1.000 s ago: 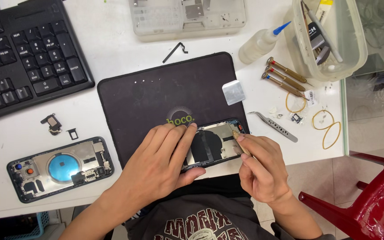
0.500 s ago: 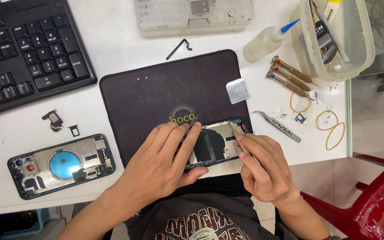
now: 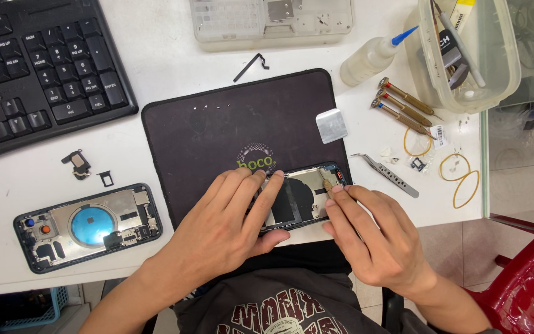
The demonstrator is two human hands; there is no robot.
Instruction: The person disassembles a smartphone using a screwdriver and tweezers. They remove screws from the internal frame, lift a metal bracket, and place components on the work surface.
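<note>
My left hand (image 3: 227,226) lies flat, fingers spread, pinning the opened dark phone housing (image 3: 304,196); my right hand (image 3: 372,238) pinches a slim brass-tipped tool (image 3: 327,184) into its corner; next, I judge, steady, gentle prying.

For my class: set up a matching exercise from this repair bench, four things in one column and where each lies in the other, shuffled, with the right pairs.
Things:
1. keyboard
2. tweezers
3. clear tub
4. spare phone housing

Places:
A. table's near left
B. far right corner
C. right of the dark mat
D. far left corner

Pairs: 1-D, 2-C, 3-B, 4-A
</note>
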